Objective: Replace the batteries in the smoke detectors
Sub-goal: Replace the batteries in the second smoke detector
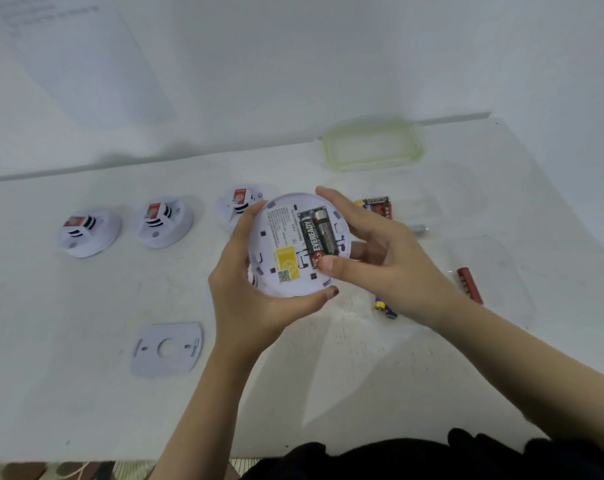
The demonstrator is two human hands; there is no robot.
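Observation:
I hold a round white smoke detector back side up above the white table. My left hand cups its left and lower rim. My right hand grips its right rim, thumb pressing the lower end of two black Eveready batteries seated side by side in its compartment. A yellow sticker is on the detector's back. Three more smoke detectors stand in a row at the left, face up.
The detector's white mounting plate lies at the front left. A pack of batteries sits behind my right hand, a red battery pack at the right, a loose blue-yellow battery under my wrist. A green-rimmed lid lies at the back.

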